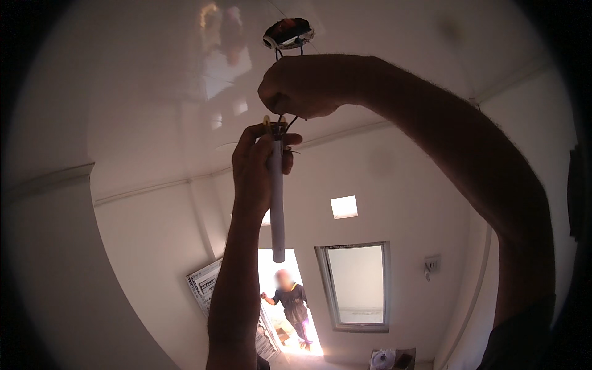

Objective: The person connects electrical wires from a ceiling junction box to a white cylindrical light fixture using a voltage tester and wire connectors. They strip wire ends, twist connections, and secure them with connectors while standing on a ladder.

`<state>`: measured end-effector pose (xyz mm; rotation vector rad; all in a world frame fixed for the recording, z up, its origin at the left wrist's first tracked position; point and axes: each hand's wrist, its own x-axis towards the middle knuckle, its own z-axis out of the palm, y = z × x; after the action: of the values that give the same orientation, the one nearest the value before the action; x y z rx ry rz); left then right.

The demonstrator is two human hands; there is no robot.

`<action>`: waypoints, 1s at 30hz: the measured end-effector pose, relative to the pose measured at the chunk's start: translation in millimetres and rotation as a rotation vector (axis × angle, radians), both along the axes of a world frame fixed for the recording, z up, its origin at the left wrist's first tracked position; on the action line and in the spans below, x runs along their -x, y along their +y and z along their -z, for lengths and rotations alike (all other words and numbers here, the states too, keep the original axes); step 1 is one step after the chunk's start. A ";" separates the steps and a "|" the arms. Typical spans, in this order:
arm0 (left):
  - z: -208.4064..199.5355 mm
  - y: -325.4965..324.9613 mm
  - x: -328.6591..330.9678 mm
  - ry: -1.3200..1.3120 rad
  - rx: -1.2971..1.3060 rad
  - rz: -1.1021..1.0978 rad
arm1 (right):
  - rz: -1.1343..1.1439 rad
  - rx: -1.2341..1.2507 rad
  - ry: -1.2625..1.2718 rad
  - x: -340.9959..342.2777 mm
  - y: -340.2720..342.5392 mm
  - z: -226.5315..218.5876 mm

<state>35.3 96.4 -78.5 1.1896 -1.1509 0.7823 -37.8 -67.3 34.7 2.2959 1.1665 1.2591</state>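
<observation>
Overhead, my left hand [250,176] is closed around the upper end of a slim, pale, bar-shaped thing [278,203] with a rounded lower end; its exact kind does not show. A yellowish loop [266,124] sticks up by my left fingertips. Just above, my right hand [302,86] is closed on thin dark wires [292,123], with its fingers largely in shadow. The wires run from a round ceiling hole [288,34] behind my right hand and down toward the bar's top. What lies inside my right fist is hidden.
A person [291,305] stands in a bright doorway below, beside an open patterned door [206,287]. On the wall are a framed window [357,285], a small square opening [344,207] and a socket [432,264]. A pale wall edge [49,179] juts in at left.
</observation>
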 end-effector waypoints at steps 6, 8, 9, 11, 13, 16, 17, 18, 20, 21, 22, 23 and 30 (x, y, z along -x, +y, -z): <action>-12.6 -0.4 10.7 -0.017 -0.005 -0.046 | -0.095 -0.065 -0.057 11.6 2.4 0.8; -10.8 2.5 -2.0 -0.032 0.021 0.045 | -0.320 -0.131 -0.195 -3.7 -2.6 4.0; -8.2 6.9 -8.7 -0.041 0.036 0.085 | -0.504 -0.183 -0.306 -18.7 -2.8 4.6; -11.1 4.7 -4.6 -0.020 0.048 0.092 | -0.597 -0.355 -0.305 -16.7 -6.7 7.2; -12.4 5.9 -3.7 -0.008 0.056 0.101 | -0.436 -0.584 -0.102 -8.3 -14.6 14.4; -13.4 11.3 -4.9 0.012 0.072 0.118 | -0.625 -0.771 0.495 -10.8 -18.0 28.3; -15.1 10.8 -3.3 0.030 0.080 0.125 | -0.709 -0.775 0.568 -12.6 -18.2 29.7; -17.1 10.7 -0.3 0.048 0.088 0.131 | -0.795 -0.777 0.642 -16.6 -17.7 30.6; -17.2 8.7 1.3 0.032 0.069 0.128 | -0.907 -0.788 0.751 -21.1 -18.2 32.9; -17.5 7.9 2.1 0.024 0.059 0.126 | -0.935 -0.796 0.784 -23.0 -18.1 32.3; -15.9 8.6 1.8 0.027 0.053 0.138 | -0.964 -0.799 0.824 -25.1 -15.6 33.1; -14.4 9.1 0.9 0.031 0.047 0.150 | -0.980 -0.793 0.848 -28.0 -13.8 33.2; -7.6 8.7 3.0 0.000 0.009 0.098 | -0.926 -0.794 0.796 -27.8 4.5 29.5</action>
<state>32.3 105.1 -70.9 1.1170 -1.1951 0.7122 -10.0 -62.8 5.2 3.1058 2.6091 1.1864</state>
